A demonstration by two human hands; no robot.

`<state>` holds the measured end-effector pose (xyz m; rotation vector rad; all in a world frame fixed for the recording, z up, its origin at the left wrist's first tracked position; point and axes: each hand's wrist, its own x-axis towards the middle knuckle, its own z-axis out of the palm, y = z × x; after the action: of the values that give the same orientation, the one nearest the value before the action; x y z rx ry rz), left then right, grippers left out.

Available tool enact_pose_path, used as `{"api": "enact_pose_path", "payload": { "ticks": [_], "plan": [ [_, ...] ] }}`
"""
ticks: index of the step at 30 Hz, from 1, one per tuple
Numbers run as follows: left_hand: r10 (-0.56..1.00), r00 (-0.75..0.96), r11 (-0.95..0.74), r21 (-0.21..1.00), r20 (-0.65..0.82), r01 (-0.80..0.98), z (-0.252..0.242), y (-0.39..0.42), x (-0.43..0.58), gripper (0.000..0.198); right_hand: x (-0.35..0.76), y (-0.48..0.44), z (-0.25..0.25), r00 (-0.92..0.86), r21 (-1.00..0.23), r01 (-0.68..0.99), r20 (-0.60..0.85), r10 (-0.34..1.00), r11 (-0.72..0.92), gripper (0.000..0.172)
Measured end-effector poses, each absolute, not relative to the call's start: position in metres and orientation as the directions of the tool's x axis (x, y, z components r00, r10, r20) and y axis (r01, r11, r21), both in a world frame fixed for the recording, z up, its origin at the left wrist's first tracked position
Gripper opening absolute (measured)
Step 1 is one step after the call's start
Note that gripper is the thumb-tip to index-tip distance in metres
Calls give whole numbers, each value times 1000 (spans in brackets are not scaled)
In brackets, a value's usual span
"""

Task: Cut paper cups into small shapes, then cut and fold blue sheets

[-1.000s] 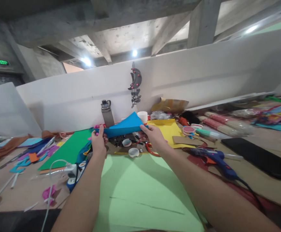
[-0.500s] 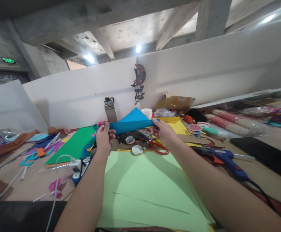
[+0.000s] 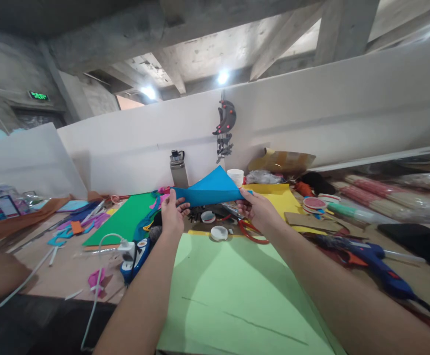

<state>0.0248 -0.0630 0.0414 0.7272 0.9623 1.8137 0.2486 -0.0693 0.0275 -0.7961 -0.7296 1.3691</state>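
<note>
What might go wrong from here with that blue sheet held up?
The blue sheet seems pinched only at its ends by the left hand and right hand, so it could bend or crease in the middle. The scissors lie near the right hand, which might bump them if lowered. The glue gun beside the right forearm might get knocked.

I see: blue sheet (image 3: 216, 192), plain | triangular peak behind a darker, slightly bowed band | peak up, band roughly level | aloft — pinched at both ends, left hand (image 3: 172, 213) and right hand (image 3: 258, 207)
</note>
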Motion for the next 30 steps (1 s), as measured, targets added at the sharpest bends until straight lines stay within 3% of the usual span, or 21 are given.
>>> {"api": "enact_pose_path", "payload": {
  "ticks": [4, 11, 18, 22, 26, 30],
  "plan": [
    [926, -372, -171, 805, -66, -569, 33, -68, 41, 52, 244, -68, 23, 108, -819, -565, 47, 993, 100, 21],
    [958, -265, -104, 735, -106, -671, 25, -70, 47, 41, 239, -68, 21, 117, -804, -578, 91, 989, 142, 22],
    [996, -47, 16, 642, -82, -766, 30, -75, 43, 73, 232, -74, 22, -38, -831, -552, 104, 994, 66, 20],
    [995, -50, 13, 604, -87, -797, 28, -66, 24, 77, 239, -74, 23, -51, -831, -548, 149, 988, 97, 24],
    [991, -86, -8, 595, -104, -803, 30, -61, 15, 70, 245, -72, 25, -45, -810, -570, 197, 979, 137, 23],
    [954, -281, -126, 705, -108, -698, 34, -59, 17, 58, 249, -68, 25, 18, -819, -567, 89, 996, 84, 14]
  ]
}}
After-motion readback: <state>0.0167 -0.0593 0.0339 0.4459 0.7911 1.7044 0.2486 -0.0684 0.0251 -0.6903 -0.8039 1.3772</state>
